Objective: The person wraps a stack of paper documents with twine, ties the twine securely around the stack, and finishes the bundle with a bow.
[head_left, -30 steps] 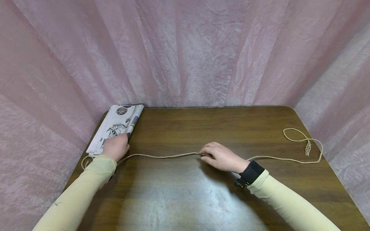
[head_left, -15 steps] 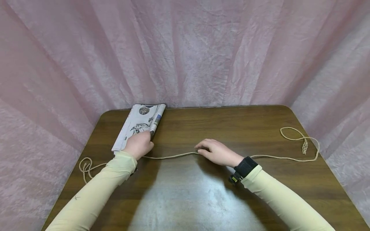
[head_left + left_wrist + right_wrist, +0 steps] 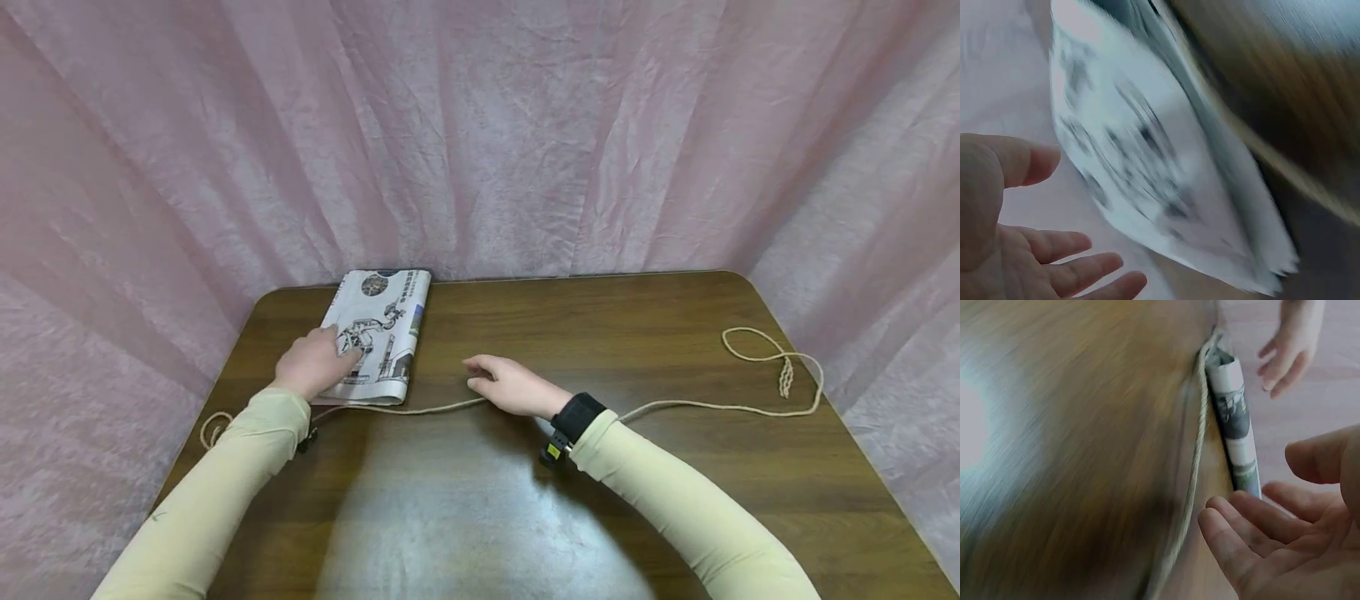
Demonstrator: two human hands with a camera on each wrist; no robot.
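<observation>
A folded newspaper (image 3: pixel 390 333), printed with line drawings, lies at the back left of the table. Just over its left side is my left hand (image 3: pixel 311 364); the left wrist view shows that hand (image 3: pixel 1029 250) with fingers spread and apart from the paper. Along the paper's near edge runs a thin beige rope (image 3: pixel 442 409); whether any of it passes under the paper is hard to tell. My right hand (image 3: pixel 517 387) hovers above the rope right of the paper. In the right wrist view its fingers (image 3: pixel 1229 540) are extended and hold nothing.
The rope's right end, a knotted tassel (image 3: pixel 785 379), curls near the right edge of the wooden table (image 3: pixel 600 333). A small coil of rope (image 3: pixel 213 427) lies by the left edge. Pink curtains (image 3: pixel 510 167) stand behind and at both sides.
My left hand has slid the newspaper rightward, let go of it and drawn back to the left. The right hand has moved left along the rope, towards the paper.
</observation>
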